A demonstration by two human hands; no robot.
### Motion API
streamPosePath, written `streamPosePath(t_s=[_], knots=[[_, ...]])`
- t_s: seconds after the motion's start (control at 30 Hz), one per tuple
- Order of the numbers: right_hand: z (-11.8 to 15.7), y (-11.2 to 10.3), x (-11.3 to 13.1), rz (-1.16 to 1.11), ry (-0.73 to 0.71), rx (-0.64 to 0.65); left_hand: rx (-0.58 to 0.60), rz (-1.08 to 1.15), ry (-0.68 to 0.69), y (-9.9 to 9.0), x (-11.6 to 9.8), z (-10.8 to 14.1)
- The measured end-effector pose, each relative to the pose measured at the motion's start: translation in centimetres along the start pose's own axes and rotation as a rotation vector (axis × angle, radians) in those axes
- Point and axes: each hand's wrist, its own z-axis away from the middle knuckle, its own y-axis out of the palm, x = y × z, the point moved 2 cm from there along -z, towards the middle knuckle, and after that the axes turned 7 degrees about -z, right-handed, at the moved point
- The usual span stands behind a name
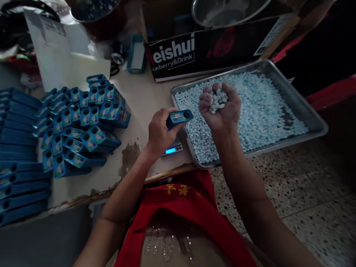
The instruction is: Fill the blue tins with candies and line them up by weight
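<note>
My left hand point(161, 129) is closed around a small blue box point(179, 117) with a dark round hole in its end, held just left of the metal tray point(292, 83). Palm up above that tray, my right hand point(222, 111) cups a clump of small pale blue-white candy-like pellets point(218, 100), its fingers curled around them. More pellets point(258, 107) cover most of the tray's bottom. Below the box sits a small scale point(172, 150) with a lit blue display, partly hidden by my left hand.
Many blue boxes point(80, 118) stand clustered on the table at left, with further stacked boxes point(19, 129) at the far left. Behind the tray is a black carton point(222, 48) holding a metal bowl point(228, 13). A worn table edge point(111, 191) runs in front.
</note>
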Motion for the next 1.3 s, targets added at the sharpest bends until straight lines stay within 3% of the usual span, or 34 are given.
streamPosePath(t_s=[0.13,0.33,0.43,0.5,0.63,0.77,0.9,1.03,1.17,1.3], knots=[[-0.7,1.9,0.2,0.165,-0.14,-0.015,0.012,-0.023,0.065,1.3,-2.1,-2.1],[0.0,2.5,0.4,0.37,-0.283,-0.009,0.069,0.003,0.032,3.8,-2.8,-2.9],[-0.2,1.9,0.6,0.311,-0.264,-0.052,0.085,0.022,0.013,4.5,-2.9,-3.1],[-0.9,1.1,0.9,0.162,-0.177,-0.152,0.081,0.038,0.003,4.6,-2.8,-3.0],[-1.8,-0.9,1.1,-0.173,0.038,-0.42,0.035,0.121,-0.059,3.3,-1.8,-1.9],[-1.0,-2.2,0.3,-0.278,0.064,-0.581,-0.033,0.24,-0.176,0.5,0.5,0.7],[0.2,-2.5,-0.7,-0.221,0.144,-0.53,-0.075,0.359,-0.32,-1.3,3.3,4.1],[0.3,-3.3,-0.7,-0.123,0.149,-0.525,-0.063,0.41,-0.429,-0.7,5.5,6.3],[0.0,-4.9,-0.4,0.101,0.067,-0.451,-0.039,0.466,-0.396,-0.9,6.2,6.6],[0.8,-5.9,-0.2,0.268,0.184,-0.337,-0.029,0.411,-0.375,-3.9,6.3,6.6]])
